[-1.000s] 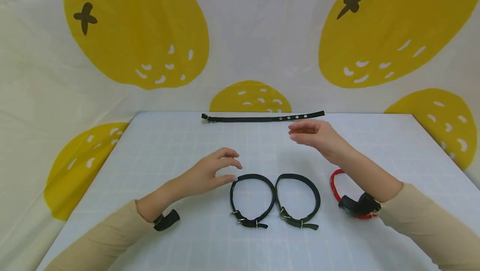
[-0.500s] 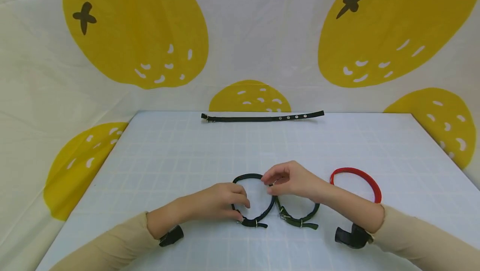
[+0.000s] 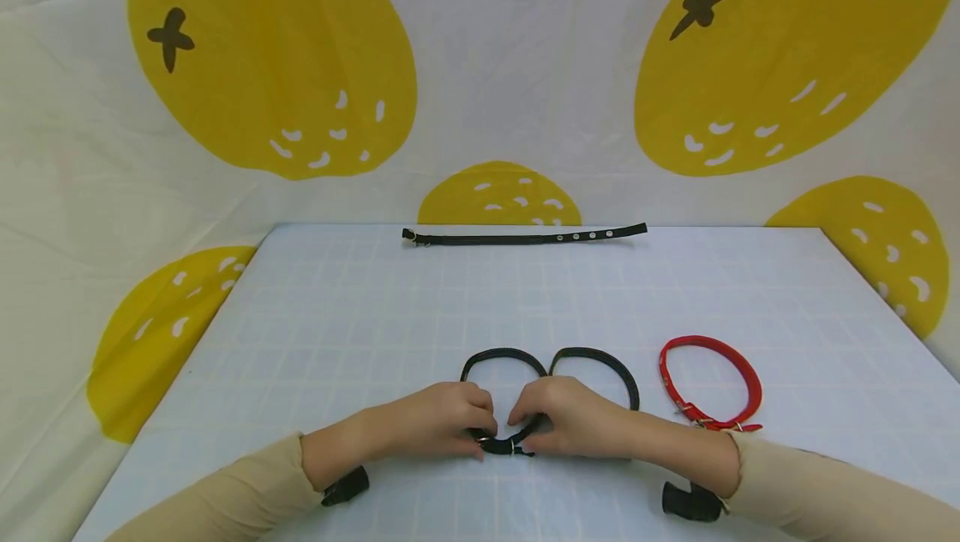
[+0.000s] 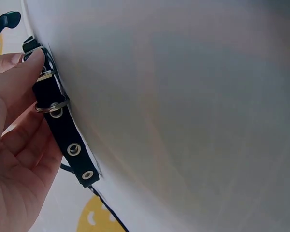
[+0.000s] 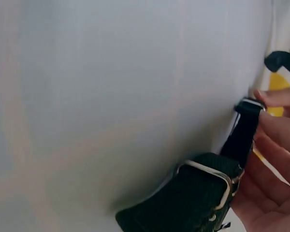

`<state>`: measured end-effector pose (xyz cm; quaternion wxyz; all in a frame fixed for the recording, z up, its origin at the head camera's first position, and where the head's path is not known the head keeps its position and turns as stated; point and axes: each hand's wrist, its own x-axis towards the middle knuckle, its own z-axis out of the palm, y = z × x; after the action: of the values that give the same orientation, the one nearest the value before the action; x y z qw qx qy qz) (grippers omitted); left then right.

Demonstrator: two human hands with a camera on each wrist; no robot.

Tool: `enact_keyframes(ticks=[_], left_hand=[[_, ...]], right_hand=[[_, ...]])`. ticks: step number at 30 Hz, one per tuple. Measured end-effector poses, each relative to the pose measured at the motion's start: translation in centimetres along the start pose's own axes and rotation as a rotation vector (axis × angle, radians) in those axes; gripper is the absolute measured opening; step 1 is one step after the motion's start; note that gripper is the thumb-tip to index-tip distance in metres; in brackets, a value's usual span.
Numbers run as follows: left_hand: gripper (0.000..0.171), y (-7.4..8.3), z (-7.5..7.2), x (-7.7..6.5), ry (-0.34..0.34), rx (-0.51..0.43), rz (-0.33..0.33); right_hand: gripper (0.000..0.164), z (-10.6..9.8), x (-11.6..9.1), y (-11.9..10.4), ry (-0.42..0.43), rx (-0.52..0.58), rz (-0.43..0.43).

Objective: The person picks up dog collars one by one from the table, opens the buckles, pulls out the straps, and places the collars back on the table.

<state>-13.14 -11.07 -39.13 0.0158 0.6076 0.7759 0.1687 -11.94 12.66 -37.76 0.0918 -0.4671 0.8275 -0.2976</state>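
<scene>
Near the front of the table lies a black buckled collar [image 3: 504, 353], fastened into a ring. At its front, my left hand [image 3: 435, 421] pinches it by the metal buckle. The left wrist view shows the thumb on the buckle and the collar's strap [image 4: 65, 133] with metal eyelets and a keeper ring. My right hand [image 3: 573, 421] holds the same collar by the strap beside the keeper, thumb and finger close together. Just to the right is a dark green collar [image 3: 600, 354], mostly covered by my right hand; its buckle [image 5: 208, 179] shows in the right wrist view.
A red collar [image 3: 711, 342], also fastened into a ring, lies right of the green one, close to my right sleeve. A black collar [image 3: 487, 238] is laid out straight along the back edge of the white table [image 3: 360, 308]. Behind hangs a patterned cloth [image 3: 525, 67].
My right hand has come from near the straight collar at the back down to the black ring's front. My left hand has moved forward-right to its buckle; both now hold it.
</scene>
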Motion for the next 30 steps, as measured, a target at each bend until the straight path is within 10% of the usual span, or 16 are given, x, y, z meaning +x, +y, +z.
enact_keyframes(ticks=[17, 30], left_hand=[[0.010, -0.1, -1.2, 0.2, 0.118, 0.005, 0.047], [0.013, -0.2, -3.6, -0.1, 0.142, -0.387, -0.134]], right_hand=[[0.014, -0.2, 0.2, -0.6, 0.058, -0.136, -0.056], [0.016, -2.8, 0.1, -1.1, 0.099, 0.024, -0.030]])
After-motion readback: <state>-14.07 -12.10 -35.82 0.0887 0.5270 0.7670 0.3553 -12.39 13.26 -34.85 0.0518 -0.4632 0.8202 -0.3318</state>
